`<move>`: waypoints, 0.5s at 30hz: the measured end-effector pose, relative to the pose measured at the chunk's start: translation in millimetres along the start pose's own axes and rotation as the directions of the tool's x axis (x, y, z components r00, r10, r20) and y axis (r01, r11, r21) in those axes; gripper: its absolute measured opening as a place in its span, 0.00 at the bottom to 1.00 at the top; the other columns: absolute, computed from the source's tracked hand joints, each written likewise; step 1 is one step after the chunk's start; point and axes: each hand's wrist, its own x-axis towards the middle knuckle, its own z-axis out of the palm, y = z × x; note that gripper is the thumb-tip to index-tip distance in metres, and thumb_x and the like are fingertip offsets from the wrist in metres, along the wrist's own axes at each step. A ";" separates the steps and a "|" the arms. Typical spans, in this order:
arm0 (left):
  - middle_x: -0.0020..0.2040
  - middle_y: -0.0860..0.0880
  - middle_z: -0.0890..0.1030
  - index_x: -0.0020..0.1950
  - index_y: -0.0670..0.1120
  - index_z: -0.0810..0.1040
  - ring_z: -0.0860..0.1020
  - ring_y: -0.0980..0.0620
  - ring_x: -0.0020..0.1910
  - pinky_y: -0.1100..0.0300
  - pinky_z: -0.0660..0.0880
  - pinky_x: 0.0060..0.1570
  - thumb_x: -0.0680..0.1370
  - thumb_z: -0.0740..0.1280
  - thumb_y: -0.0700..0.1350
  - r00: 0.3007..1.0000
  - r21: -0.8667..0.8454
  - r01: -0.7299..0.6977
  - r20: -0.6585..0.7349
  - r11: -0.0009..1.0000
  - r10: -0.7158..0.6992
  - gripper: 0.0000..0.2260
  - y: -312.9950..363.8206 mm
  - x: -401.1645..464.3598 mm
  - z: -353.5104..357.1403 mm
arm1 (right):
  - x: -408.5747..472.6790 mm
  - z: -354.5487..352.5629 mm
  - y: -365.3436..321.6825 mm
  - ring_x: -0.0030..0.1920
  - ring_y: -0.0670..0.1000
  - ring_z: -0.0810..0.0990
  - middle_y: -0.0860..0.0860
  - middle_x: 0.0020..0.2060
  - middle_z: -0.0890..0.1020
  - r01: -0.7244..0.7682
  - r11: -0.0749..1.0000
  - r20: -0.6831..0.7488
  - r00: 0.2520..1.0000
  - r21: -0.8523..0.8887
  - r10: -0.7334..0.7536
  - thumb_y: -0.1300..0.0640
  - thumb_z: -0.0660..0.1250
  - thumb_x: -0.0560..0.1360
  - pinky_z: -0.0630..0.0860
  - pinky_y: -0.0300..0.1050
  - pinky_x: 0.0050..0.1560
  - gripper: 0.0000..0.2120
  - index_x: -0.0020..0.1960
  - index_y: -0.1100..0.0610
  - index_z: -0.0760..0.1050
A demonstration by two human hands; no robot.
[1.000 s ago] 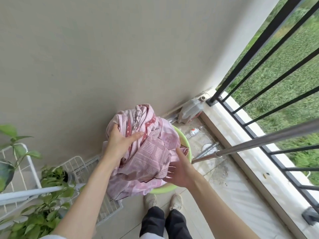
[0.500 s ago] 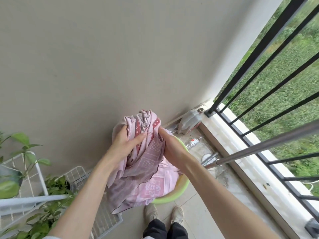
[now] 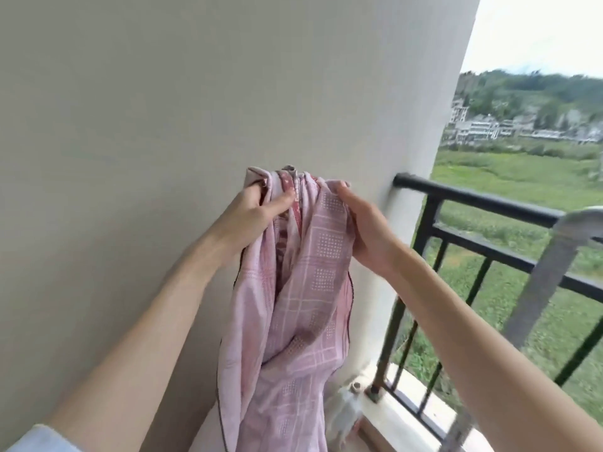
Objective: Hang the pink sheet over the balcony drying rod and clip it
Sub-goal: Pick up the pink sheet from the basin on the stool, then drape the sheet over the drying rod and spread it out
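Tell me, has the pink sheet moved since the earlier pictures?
Yes. The pink sheet has gone up: earlier it sat bunched over a green basin on the floor, now both hands hold it beside the railing's top bar.

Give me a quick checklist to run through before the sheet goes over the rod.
1. Left hand grips the pink sheet: ok.
2. Right hand holds the sheet's other side: ok.
3. Sheet spread open for draping: not ok, bunched.
4. Sheet's lower end off the floor: cannot tell, out of frame.
5. Drying rod within view, unobstructed: ok, blurred at right.
6. Clips at hand: cannot tell, none visible.
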 end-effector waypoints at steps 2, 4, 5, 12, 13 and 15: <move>0.44 0.53 0.81 0.48 0.49 0.76 0.80 0.58 0.47 0.64 0.73 0.48 0.76 0.65 0.51 0.995 -0.006 -0.092 0.026 0.996 0.092 0.06 36.9 20.5 13.7 | -7.6 -13.2 -45.5 0.35 0.47 0.77 0.48 0.34 0.79 0.074 0.997 -0.044 0.996 0.015 -0.073 0.49 0.57 0.79 0.74 0.42 0.40 0.11 0.44 0.53 0.74; 0.44 0.54 0.80 0.48 0.48 0.75 0.79 0.60 0.46 0.69 0.73 0.44 0.77 0.64 0.49 0.982 -0.037 -0.181 0.042 0.983 0.182 0.06 78.4 37.6 30.7 | -17.1 -28.7 -91.6 0.32 0.47 0.77 0.48 0.31 0.78 0.159 0.987 -0.072 0.985 0.026 -0.157 0.50 0.56 0.80 0.75 0.41 0.37 0.11 0.44 0.54 0.71; 0.45 0.54 0.79 0.50 0.45 0.74 0.79 0.61 0.45 0.72 0.73 0.41 0.78 0.63 0.48 0.970 -0.066 -0.235 0.053 0.970 0.239 0.07 99.7 44.9 40.8 | -23.3 -36.6 -113.9 0.31 0.47 0.77 0.49 0.31 0.78 0.199 0.980 -0.090 0.976 0.025 -0.196 0.51 0.56 0.80 0.76 0.41 0.36 0.10 0.44 0.55 0.69; 0.46 0.52 0.79 0.53 0.46 0.74 0.81 0.57 0.44 0.69 0.75 0.37 0.78 0.62 0.48 0.917 -0.308 -0.187 0.286 0.933 0.279 0.08 179.4 69.3 129.2 | -77.3 -113.4 -197.0 0.45 0.55 0.77 0.57 0.46 0.77 0.223 0.974 -0.286 0.931 -0.046 -0.226 0.45 0.57 0.77 0.77 0.48 0.47 0.17 0.60 0.55 0.68; 0.44 0.50 0.81 0.52 0.45 0.75 0.81 0.54 0.43 0.66 0.76 0.37 0.78 0.62 0.48 0.906 -0.365 -0.130 0.335 0.922 0.260 0.08 178.8 70.5 141.8 | -86.0 -125.4 -196.9 0.45 0.55 0.77 0.57 0.46 0.77 0.197 0.979 -0.323 0.924 -0.058 -0.205 0.44 0.56 0.77 0.77 0.48 0.48 0.19 0.62 0.55 0.67; 0.40 0.47 0.80 0.47 0.45 0.75 0.81 0.52 0.39 0.62 0.77 0.38 0.78 0.61 0.46 0.888 -0.422 -0.016 0.410 0.906 0.207 0.06 172.9 71.7 168.7 | -102.7 -145.5 -194.1 0.43 0.55 0.77 0.57 0.44 0.77 0.134 0.989 -0.378 0.914 -0.069 -0.151 0.42 0.54 0.78 0.75 0.48 0.48 0.21 0.60 0.58 0.68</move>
